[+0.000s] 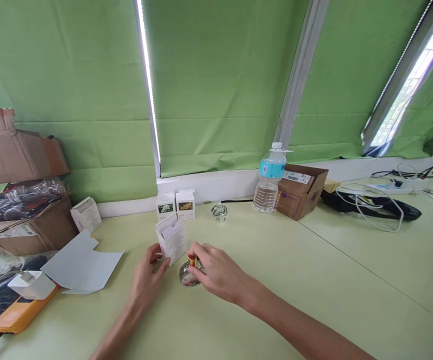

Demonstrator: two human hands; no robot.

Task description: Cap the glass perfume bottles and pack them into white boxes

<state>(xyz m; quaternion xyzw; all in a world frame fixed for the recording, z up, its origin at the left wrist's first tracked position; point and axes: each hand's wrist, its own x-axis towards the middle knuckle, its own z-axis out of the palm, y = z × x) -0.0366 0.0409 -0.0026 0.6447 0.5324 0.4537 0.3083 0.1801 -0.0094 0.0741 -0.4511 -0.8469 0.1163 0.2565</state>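
My left hand (150, 272) has its thumb and fingers about the lower left of a small white cardboard box (173, 241) with printed text, its top flap raised. To the right of that, my right hand (216, 270) grips the gold-coloured neck of a round glass bottle (187, 276) that looks like a perfume bottle. My fingers hide part of the bottle. Behind the box stand a white box with a white-flower picture (166, 206) and another with a yellow picture (185, 206). A clear glass piece (219, 212), perhaps a stopper, lies beyond my right hand.
A water bottle (269, 182) and an open brown carton (301, 192) stand at the back right, near a black item with white cable (374, 207). At left are stacked cartons (17, 155), white paper sheets (85, 262), another white box (86, 215) and an orange power strip (23, 312).
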